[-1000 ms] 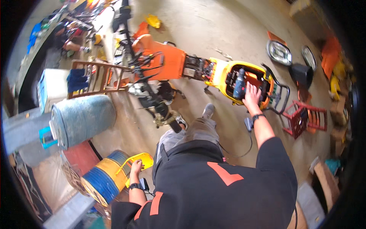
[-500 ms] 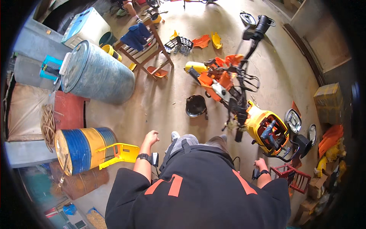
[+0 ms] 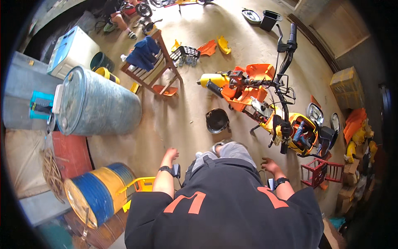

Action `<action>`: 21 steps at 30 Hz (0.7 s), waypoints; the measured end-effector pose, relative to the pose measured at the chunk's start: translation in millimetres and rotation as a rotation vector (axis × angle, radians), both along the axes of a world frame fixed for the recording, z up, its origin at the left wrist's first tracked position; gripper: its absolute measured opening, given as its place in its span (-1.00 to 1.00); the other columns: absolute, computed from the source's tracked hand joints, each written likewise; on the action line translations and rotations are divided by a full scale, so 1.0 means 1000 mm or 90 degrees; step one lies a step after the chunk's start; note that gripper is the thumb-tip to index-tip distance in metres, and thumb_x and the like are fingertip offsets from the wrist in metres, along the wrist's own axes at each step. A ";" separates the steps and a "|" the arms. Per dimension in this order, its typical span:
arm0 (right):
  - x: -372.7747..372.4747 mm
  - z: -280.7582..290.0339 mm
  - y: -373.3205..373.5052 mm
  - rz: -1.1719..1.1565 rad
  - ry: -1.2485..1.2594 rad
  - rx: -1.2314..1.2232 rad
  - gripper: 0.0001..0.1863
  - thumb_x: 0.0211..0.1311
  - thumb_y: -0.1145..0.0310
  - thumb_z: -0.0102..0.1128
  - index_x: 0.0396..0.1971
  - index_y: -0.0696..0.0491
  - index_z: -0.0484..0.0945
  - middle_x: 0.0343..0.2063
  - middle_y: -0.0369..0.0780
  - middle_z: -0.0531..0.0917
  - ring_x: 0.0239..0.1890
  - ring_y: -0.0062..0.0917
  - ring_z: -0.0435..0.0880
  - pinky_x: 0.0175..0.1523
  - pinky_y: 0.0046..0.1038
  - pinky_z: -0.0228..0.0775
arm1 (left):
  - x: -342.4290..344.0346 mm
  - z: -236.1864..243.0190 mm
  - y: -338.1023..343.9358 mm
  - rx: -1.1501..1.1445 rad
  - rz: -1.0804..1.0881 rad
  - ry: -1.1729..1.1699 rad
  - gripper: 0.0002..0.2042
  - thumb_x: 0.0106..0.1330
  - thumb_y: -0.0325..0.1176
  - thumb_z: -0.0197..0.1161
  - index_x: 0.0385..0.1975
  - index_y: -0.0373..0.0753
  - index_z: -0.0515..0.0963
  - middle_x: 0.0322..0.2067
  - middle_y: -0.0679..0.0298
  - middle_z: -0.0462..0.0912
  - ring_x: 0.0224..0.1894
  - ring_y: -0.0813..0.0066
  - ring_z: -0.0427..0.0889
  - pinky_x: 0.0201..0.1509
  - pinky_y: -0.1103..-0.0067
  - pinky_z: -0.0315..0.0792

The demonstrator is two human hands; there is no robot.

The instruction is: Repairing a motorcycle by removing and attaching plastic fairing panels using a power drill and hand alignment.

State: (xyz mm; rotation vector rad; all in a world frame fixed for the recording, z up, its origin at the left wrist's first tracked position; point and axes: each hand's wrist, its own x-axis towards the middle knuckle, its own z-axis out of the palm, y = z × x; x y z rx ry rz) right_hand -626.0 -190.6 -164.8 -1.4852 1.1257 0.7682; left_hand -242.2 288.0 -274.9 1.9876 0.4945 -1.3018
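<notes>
My left hand (image 3: 172, 154) hangs beside my body, loosely bent and holding nothing, nearest to a yellow plastic panel (image 3: 145, 184) by the striped drum. On my other side, my right hand (image 3: 270, 165) is empty too, its fingers loosely apart. Each wrist wears a black band with a small device. Ahead to the right stands a partly stripped orange and yellow motorbike (image 3: 248, 89). A blue power drill (image 3: 302, 135) lies inside its open yellow front shell (image 3: 295, 145). A black round bowl-like container (image 3: 217, 120) sits on the floor in front of my feet.
A blue plastic barrel (image 3: 101, 101) and a blue-yellow drum (image 3: 99, 191) line the left. A wooden chair (image 3: 155, 66) holds a blue cloth. Orange and yellow panels lie beyond. A dark red stool (image 3: 317, 172) stands right, near boxes (image 3: 348, 87). Another person's leg (image 3: 120, 23) shows far left.
My view has shifted as I walk, and the motorbike's handlebar is seen from a new angle. My right hand has swung forward and its fingers have loosened. Both hands remain empty.
</notes>
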 end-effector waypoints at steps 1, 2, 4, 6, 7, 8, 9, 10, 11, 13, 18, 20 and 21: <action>-0.008 -0.011 -0.001 -0.023 -0.003 -0.012 -0.33 0.08 0.51 0.09 0.28 0.06 0.25 -0.09 -0.15 0.64 -0.23 -0.45 0.66 -0.21 -0.45 0.51 | 0.018 0.004 -0.025 -0.005 -0.060 -0.024 -0.67 0.30 -0.24 -0.04 -0.06 -0.27 0.49 -0.27 0.18 0.66 -0.29 0.34 0.66 -0.31 0.41 0.49; -0.015 -0.022 0.000 -0.025 -0.001 -0.012 -0.33 0.08 0.51 0.09 0.28 0.06 0.25 -0.09 -0.15 0.64 -0.23 -0.45 0.66 -0.21 -0.45 0.51 | 0.036 0.014 -0.051 -0.007 -0.115 -0.048 -0.67 0.27 -0.26 -0.04 -0.06 -0.27 0.50 -0.32 0.21 0.66 -0.35 0.39 0.66 -0.38 0.44 0.48; -0.025 -0.043 -0.002 0.016 0.080 0.007 -0.37 0.19 0.48 0.04 0.31 0.04 0.19 -0.07 -0.12 0.64 -0.24 -0.40 0.67 -0.24 -0.42 0.48 | 0.064 0.030 -0.102 -0.074 -0.201 -0.147 -0.68 0.23 -0.30 -0.02 -0.09 -0.28 0.51 -0.39 0.25 0.65 -0.43 0.45 0.63 -0.42 0.50 0.46; -0.029 -0.061 -0.002 -0.066 0.128 0.059 -0.42 0.26 0.46 -0.05 0.31 -0.01 0.21 -0.11 -0.14 0.66 -0.22 -0.41 0.67 -0.22 -0.40 0.48 | 0.089 0.046 -0.146 -0.110 -0.241 -0.152 -0.69 0.22 -0.33 0.01 -0.09 -0.28 0.51 -0.41 0.25 0.64 -0.44 0.47 0.61 -0.44 0.55 0.45; -0.058 -0.081 -0.005 -0.190 0.125 0.021 -0.41 0.13 0.47 0.19 0.22 0.05 0.34 -0.32 -0.15 0.69 -0.33 -0.44 0.66 -0.32 -0.33 0.48 | 0.103 0.048 -0.176 -0.140 -0.280 -0.145 -0.69 0.19 -0.35 0.02 -0.12 -0.32 0.53 -0.45 0.22 0.63 -0.47 0.47 0.60 -0.46 0.54 0.45; -0.057 -0.085 0.001 -0.196 0.134 0.036 -0.41 0.13 0.47 0.19 0.22 0.05 0.34 -0.32 -0.15 0.69 -0.33 -0.44 0.66 -0.32 -0.33 0.48 | 0.116 0.049 -0.194 -0.155 -0.312 -0.146 -0.69 0.16 -0.38 0.03 -0.15 -0.37 0.55 -0.49 0.20 0.63 -0.50 0.46 0.59 -0.48 0.53 0.44; -0.050 -0.083 0.003 -0.209 0.126 0.056 -0.42 0.19 0.45 0.10 0.26 0.02 0.29 -0.26 -0.15 0.69 -0.28 -0.44 0.67 -0.28 -0.37 0.48 | 0.125 0.053 -0.214 -0.162 -0.293 -0.127 -0.69 0.16 -0.36 0.05 -0.14 -0.35 0.55 -0.45 0.21 0.63 -0.48 0.47 0.59 -0.48 0.53 0.44; -0.035 -0.076 0.001 -0.218 0.117 0.073 -0.44 0.25 0.43 0.01 0.29 0.00 0.23 -0.19 -0.16 0.69 -0.22 -0.44 0.68 -0.24 -0.40 0.48 | 0.139 0.056 -0.231 -0.169 -0.269 -0.110 -0.69 0.16 -0.34 0.06 -0.13 -0.33 0.54 -0.41 0.23 0.64 -0.46 0.48 0.59 -0.48 0.54 0.44; -0.012 -0.061 0.001 -0.157 0.153 0.047 -0.42 0.24 0.43 0.03 0.29 0.02 0.22 -0.18 -0.18 0.67 -0.24 -0.48 0.68 -0.30 -0.43 0.49 | 0.156 0.049 -0.239 -0.147 -0.264 -0.084 -0.69 0.19 -0.31 0.09 -0.10 -0.29 0.52 -0.38 0.26 0.63 -0.41 0.49 0.60 -0.42 0.55 0.45; -0.004 -0.041 0.005 -0.248 0.137 0.059 -0.41 0.24 0.43 0.03 0.30 0.05 0.20 -0.20 -0.18 0.67 -0.27 -0.50 0.67 -0.34 -0.45 0.48 | 0.182 0.033 -0.278 -0.134 -0.249 -0.029 -0.69 0.23 -0.26 0.12 -0.06 -0.23 0.49 -0.30 0.28 0.62 -0.32 0.47 0.61 -0.32 0.55 0.47; -0.010 0.020 0.062 -0.663 0.103 0.006 -0.51 0.22 0.42 0.07 0.17 0.13 0.31 -0.35 -0.20 0.66 -0.53 -0.58 0.55 -0.54 -0.53 0.31 | 0.218 -0.041 -0.374 -0.176 -0.112 -0.054 -0.71 0.20 -0.24 0.17 -0.13 -0.21 0.51 -0.32 0.27 0.59 -0.31 0.45 0.57 -0.30 0.47 0.46; -0.040 0.036 0.107 -0.751 0.164 0.011 -0.60 0.23 0.42 0.04 0.08 0.15 0.33 -0.40 -0.20 0.63 -0.53 -0.54 0.56 -0.55 -0.51 0.32 | 0.221 -0.081 -0.417 -0.220 -0.011 -0.072 -0.70 0.15 -0.25 0.26 -0.15 -0.20 0.52 -0.38 0.26 0.58 -0.43 0.43 0.53 -0.35 0.45 0.44; -0.032 0.052 0.129 -0.772 0.166 -0.011 -0.64 0.21 0.42 0.07 0.02 0.15 0.36 -0.41 -0.21 0.61 -0.50 -0.55 0.57 -0.53 -0.51 0.35 | 0.224 -0.091 -0.434 -0.200 0.057 -0.045 -0.66 0.14 -0.23 0.29 -0.12 -0.21 0.49 -0.34 0.27 0.56 -0.36 0.40 0.52 -0.32 0.46 0.43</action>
